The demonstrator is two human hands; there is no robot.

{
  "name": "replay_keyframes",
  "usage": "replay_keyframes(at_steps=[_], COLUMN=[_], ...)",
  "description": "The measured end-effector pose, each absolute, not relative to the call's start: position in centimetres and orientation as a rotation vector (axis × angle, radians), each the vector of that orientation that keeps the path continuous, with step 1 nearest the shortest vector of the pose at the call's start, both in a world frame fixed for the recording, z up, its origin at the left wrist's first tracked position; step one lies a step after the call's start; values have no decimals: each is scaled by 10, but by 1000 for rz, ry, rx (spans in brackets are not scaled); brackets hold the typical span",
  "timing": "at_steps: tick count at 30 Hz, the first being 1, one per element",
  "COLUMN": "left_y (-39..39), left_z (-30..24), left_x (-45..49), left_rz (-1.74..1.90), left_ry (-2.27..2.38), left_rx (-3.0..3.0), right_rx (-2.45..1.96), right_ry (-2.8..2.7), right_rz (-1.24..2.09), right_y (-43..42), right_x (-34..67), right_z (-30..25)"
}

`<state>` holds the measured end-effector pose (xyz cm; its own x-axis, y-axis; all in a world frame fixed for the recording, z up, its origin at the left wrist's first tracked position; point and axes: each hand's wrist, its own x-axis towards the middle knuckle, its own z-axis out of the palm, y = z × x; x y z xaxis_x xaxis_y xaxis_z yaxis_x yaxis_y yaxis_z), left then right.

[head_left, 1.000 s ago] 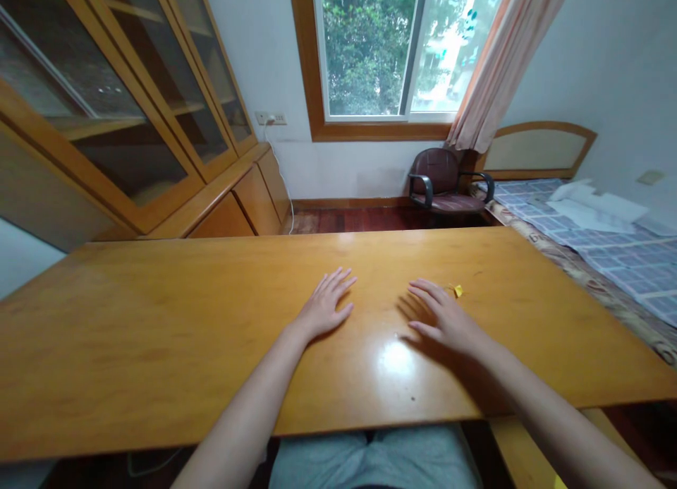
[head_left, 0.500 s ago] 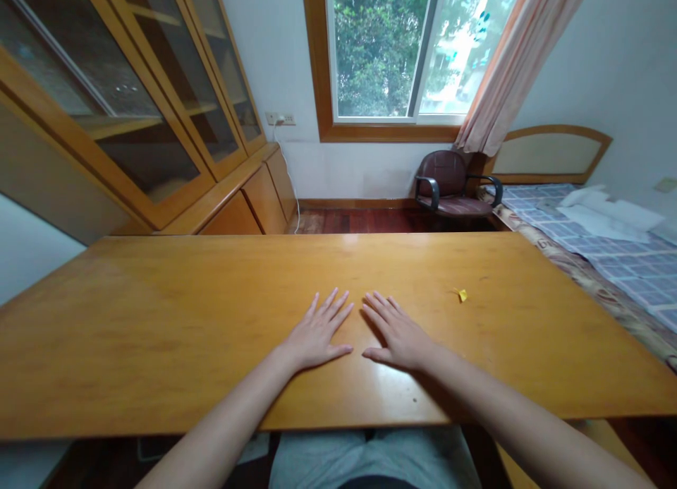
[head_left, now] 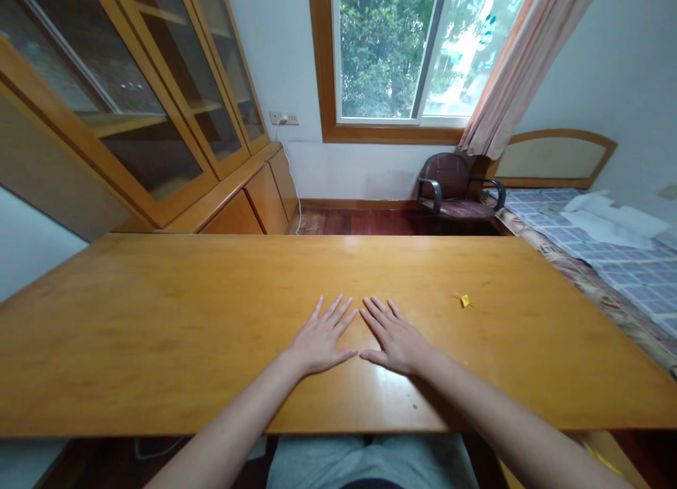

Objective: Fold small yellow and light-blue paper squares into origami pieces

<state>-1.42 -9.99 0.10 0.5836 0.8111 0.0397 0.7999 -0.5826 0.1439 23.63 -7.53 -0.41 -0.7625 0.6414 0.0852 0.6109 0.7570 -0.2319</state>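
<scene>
1. One stray outward sweep of your right hand (head_left: 398, 342) could brush the yellow scrap (head_left: 465, 301), which lies apart from it, to its right, on the table (head_left: 159, 334).
2. Your left hand (head_left: 318, 342) and right hand lie palm-down, forearms (head_left: 247, 413) angling inward, thumb tips nearly meeting.
3. Fingers spread, both hold nothing.

"What is the person wearing?"

"Pale grey-blue bottoms (head_left: 317, 468), back behind the left hand (head_left: 320, 342) and the right hand (head_left: 399, 342)."

"And that dark bit (head_left: 373, 484)?"

"It's black with a round edge, even further back from the hands. Too little shows to tell what it is."

"What about the left arm (head_left: 238, 420) and right arm (head_left: 491, 408)?"

"Both are bare, from the hands back as far as they show."
</scene>
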Motion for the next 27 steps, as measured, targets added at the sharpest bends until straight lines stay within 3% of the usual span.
replay_keyframes(at_steps=[27], left_y=[-100], left_z=[3], left_x=[-13], left_rz=[145], left_ry=[1378], left_rx=[2685], right_rx=[-997], right_ry=[-2773], right_rz=[278], right_y=[-75], right_x=[235], right_z=[-7])
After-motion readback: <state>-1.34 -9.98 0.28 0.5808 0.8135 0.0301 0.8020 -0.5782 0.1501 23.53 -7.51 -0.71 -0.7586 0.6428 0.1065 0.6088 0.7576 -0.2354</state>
